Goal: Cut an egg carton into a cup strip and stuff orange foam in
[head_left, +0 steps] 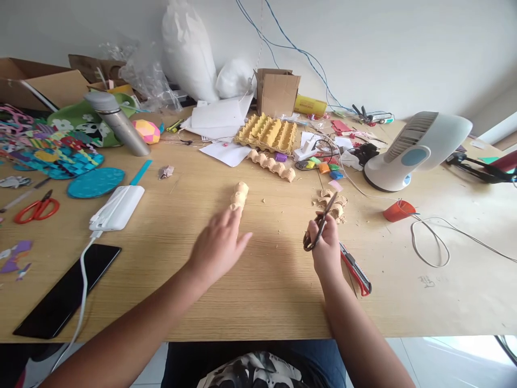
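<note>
carton strip left of scissors, fan behind

Held scissors: dark handles, dull grey blades.
Carton strip: pale beige.
Egg tray: yellow.
Fan: white, and there's a blue hub.
Cup: orange-red.
Utility knife: red with black trim.
Phone: black.
Loose scissors: orange handles.

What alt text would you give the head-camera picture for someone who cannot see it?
A person's left hand reaches to an egg-carton strip on a cluttered wooden table, while the right hand holds dark scissors. A red utility knife lies beside that wrist; a white fan stands farther right.
</note>
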A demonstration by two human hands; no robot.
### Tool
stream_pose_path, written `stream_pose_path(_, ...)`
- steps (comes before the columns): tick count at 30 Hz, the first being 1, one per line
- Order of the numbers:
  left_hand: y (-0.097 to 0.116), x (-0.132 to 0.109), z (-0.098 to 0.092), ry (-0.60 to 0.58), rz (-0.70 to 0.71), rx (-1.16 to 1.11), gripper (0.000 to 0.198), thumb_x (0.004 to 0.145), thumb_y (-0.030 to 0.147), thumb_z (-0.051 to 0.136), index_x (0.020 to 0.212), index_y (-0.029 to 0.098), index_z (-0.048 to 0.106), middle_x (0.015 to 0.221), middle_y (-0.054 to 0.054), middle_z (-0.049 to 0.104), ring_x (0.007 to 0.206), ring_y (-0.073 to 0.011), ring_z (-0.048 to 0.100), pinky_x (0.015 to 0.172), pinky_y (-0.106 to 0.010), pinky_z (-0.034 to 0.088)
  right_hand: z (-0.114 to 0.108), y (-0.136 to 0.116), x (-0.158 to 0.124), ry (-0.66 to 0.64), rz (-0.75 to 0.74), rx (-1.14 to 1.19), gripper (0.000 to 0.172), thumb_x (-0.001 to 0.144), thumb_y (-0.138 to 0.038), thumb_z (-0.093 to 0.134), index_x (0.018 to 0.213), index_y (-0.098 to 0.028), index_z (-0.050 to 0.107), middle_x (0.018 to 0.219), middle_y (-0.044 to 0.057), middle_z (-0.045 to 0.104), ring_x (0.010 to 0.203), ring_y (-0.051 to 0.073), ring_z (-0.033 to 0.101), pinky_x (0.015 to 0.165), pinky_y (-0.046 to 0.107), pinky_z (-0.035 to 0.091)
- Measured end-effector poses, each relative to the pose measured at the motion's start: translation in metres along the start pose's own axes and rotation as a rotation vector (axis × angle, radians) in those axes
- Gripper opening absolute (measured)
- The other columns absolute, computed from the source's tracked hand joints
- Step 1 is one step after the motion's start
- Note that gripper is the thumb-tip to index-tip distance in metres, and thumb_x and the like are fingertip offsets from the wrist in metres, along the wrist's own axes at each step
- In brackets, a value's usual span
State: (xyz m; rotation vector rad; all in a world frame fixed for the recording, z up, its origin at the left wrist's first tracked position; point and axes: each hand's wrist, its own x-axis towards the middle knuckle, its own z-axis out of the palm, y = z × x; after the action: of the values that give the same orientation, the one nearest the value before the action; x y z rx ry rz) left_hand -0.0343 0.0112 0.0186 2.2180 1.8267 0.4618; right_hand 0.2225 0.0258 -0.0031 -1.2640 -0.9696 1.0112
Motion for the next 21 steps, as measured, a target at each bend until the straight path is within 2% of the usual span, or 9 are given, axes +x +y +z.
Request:
stream_pose_path(2, 0.017, 0.023, 0.017, -0.165, 0.109, -0.236, 0.075, 0.106, 0.063, 0.038, 0.168, 0.02, 0.034, 0.173, -0.019, 0.039, 0.162, -0.0374, 0.035, 0.13, -0.052, 0.034, 0.0, -0.003, -0.001, 0.09, -0.062, 0.019, 0.041, 0.094, -0.047, 0.07, 0.124, -0.028, 0.05, 0.079, -0.007, 0.05, 0.064, 0.013, 0.048, 0.058, 0.026, 0.043)
stream_pose_path(4, 0.031, 0.055, 0.04, -0.311, 0.007, -0.327, 0.087, 0.103, 0.069, 0.04, 0.171, 0.016, 0.025, 0.179, -0.022, 0.024, 0.167, -0.0414, 0.021, 0.132, -0.058, 0.027, -0.001, -0.005, -0.001, 0.161, -0.106, 0.005, 0.038, 0.096, -0.046, 0.067, 0.124, -0.028, 0.05, 0.081, -0.006, 0.052, 0.067, 0.013, 0.051, 0.062, 0.026, 0.045)
stream_pose_path(5, 0.038, 0.072, 0.053, -0.309, -0.074, -0.312, 0.093, 0.101, 0.068, 0.043, 0.172, 0.011, 0.021, 0.179, -0.025, 0.017, 0.168, -0.0447, 0.013, 0.133, -0.062, 0.021, -0.001, -0.005, 0.0, 0.183, -0.116, 0.0, 0.036, 0.097, -0.047, 0.066, 0.124, -0.028, 0.05, 0.08, -0.006, 0.052, 0.068, 0.014, 0.051, 0.063, 0.026, 0.045)
stream_pose_path(8, 0.055, 0.111, 0.085, -0.123, -0.248, -0.231, 0.093, 0.101, 0.058, 0.045, 0.171, 0.004, 0.016, 0.179, -0.028, 0.01, 0.167, -0.0472, -0.003, 0.135, -0.066, 0.0, -0.003, -0.004, 0.002, 0.209, -0.126, 0.015, 0.033, 0.098, -0.049, 0.064, 0.121, -0.029, 0.05, 0.079, -0.007, 0.05, 0.066, 0.014, 0.049, 0.063, 0.026, 0.044)
stream_pose_path(11, 0.083, 0.129, 0.106, -0.141, -0.083, -0.359, 0.087, 0.105, 0.052, 0.037, 0.172, 0.003, 0.013, 0.18, -0.025, 0.008, 0.168, -0.0446, -0.008, 0.134, -0.065, -0.008, -0.003, -0.002, 0.003, 0.232, -0.159, 0.025, 0.031, 0.098, -0.048, 0.064, 0.117, -0.029, 0.049, 0.08, -0.006, 0.049, 0.066, 0.014, 0.048, 0.062, 0.026, 0.043)
stream_pose_path(13, 0.106, 0.134, 0.113, -0.198, 0.042, -0.428, 0.081, 0.105, 0.048, 0.036, 0.171, 0.002, 0.021, 0.179, -0.025, 0.017, 0.169, -0.0404, 0.005, 0.137, -0.057, 0.003, -0.004, -0.001, 0.003, 0.251, -0.183, 0.022, 0.03, 0.098, -0.045, 0.065, 0.117, -0.028, 0.05, 0.084, -0.005, 0.05, 0.069, 0.014, 0.049, 0.064, 0.026, 0.043)
stream_pose_path(16, 0.131, 0.137, 0.106, -0.281, 0.177, -0.527, 0.068, 0.105, 0.04, 0.037, 0.168, 0.014, 0.037, 0.173, -0.015, 0.042, 0.161, -0.0291, 0.039, 0.131, -0.04, 0.032, -0.005, -0.002, 0.001, 0.262, -0.202, 0.032, 0.03, 0.1, -0.043, 0.064, 0.122, -0.027, 0.05, 0.087, -0.003, 0.052, 0.071, 0.014, 0.05, 0.065, 0.026, 0.044)
stream_pose_path(19, 0.119, 0.126, 0.077, -0.324, 0.16, -0.564, 0.058, 0.102, 0.033, 0.038, 0.154, 0.02, 0.056, 0.163, -0.013, 0.057, 0.151, -0.0291, 0.052, 0.123, -0.042, 0.042, -0.006, -0.004, 0.0, 0.278, -0.219, 0.082, 0.032, 0.101, -0.045, 0.062, 0.125, -0.028, 0.05, 0.085, -0.003, 0.053, 0.073, 0.015, 0.052, 0.068, 0.027, 0.045)
stream_pose_path(21, 0.092, 0.106, 0.052, -0.416, 0.094, -0.545, 0.047, 0.099, 0.037, 0.04, 0.126, 0.018, 0.074, 0.139, -0.017, 0.074, 0.131, -0.0334, 0.067, 0.112, -0.047, 0.05, -0.007, -0.007, 0.0, 0.292, -0.23, 0.132, 0.031, 0.101, -0.044, 0.063, 0.125, -0.029, 0.05, 0.084, -0.004, 0.051, 0.074, 0.015, 0.053, 0.07, 0.028, 0.046)
